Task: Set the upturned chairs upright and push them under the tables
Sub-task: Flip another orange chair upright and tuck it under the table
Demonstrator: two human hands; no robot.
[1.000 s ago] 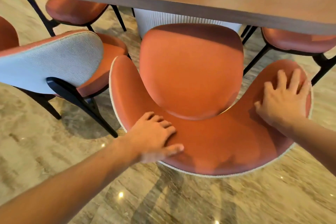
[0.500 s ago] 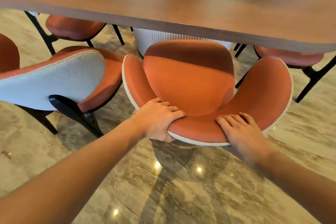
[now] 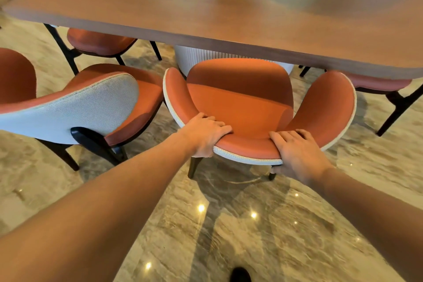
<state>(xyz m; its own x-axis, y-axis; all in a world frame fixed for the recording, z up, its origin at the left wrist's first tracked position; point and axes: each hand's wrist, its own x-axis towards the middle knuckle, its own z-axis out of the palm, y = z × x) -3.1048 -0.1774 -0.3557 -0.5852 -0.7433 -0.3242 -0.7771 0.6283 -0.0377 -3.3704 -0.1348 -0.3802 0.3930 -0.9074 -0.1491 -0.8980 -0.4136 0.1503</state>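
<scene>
From the head view, an orange chair [image 3: 240, 103] is seen standing upright on the marble floor [image 3: 263, 224], its seat partly tucked under the wooden table [image 3: 206, 14]. Its curved backrest rim is gripped by the left hand [image 3: 206, 135] and the right hand [image 3: 297, 155], fingers [image 3: 219, 125] curled over the top edge. A second chair [image 3: 87, 103] stands just beside it, to the left.

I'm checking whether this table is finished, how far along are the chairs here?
Done: the chair on the left stands upright beside the table, and two more sit tucked under its far side. In hand: the left hand and right hand grip the backrest of the middle chair, upright with its seat partly under the edge. Left: push it fully in.
</scene>
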